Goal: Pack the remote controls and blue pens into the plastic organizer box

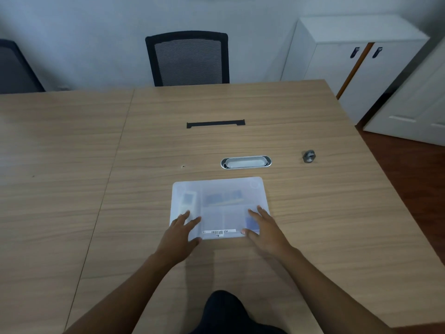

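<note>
Both hands lay flat and open, gripping nothing: the left hand (181,231) pressed on the near-left corner of the lid (224,208), the right hand (263,229) on the near-right. The plastic organizer box (218,189) sat shut on the table (313,213), just before the person. Through the cloudy lid a pale remote control (187,201) showed at left, and blue shapes, probably the pens (224,198), further right. Packing looked done; the closing step was in hand. Next, even downward pressure along the front edge should seat the lid.
</note>
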